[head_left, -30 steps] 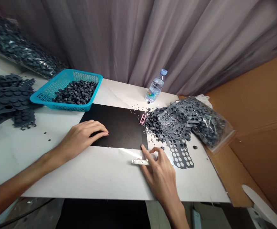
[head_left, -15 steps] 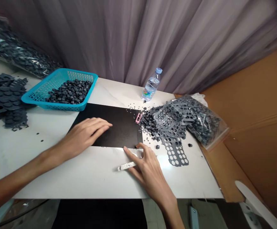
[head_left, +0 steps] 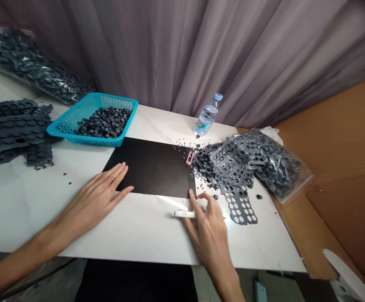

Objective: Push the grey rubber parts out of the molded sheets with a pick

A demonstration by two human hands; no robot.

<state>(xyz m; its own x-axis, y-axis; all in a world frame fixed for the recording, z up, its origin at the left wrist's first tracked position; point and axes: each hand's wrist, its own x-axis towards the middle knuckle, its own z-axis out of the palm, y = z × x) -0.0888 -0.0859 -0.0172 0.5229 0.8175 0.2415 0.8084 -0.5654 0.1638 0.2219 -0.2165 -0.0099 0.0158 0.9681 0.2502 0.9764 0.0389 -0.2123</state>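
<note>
My left hand (head_left: pixel 99 195) lies flat with its fingers stretched out over the left part of a black sheet (head_left: pixel 157 170). The thumb rests near the sheet's front edge. My right hand (head_left: pixel 210 222) holds a slim white pen-shaped tool (head_left: pixel 182 214) crosswise between thumb and fingers. Its index fingertip touches the front right corner of the sheet. Pink thread snips (head_left: pixel 190 157) lie at the sheet's right edge, beside a heap of small dark rubber-like pieces (head_left: pixel 204 163).
A blue basket (head_left: pixel 55 130) of small dark pieces stands back left, near dark moulded sheets (head_left: pixel 4 134) and a filled clear bag (head_left: pixel 37 67). To the right are perforated strips (head_left: pixel 239 201), another filled bag (head_left: pixel 279 172), a water bottle (head_left: pixel 206 117) and a cardboard wall (head_left: pixel 352 167).
My left hand has drawn back toward the sheet's left front and spread flat. The right hand, still with the white tool, moved left along the front edge, then returned to the corner.
</note>
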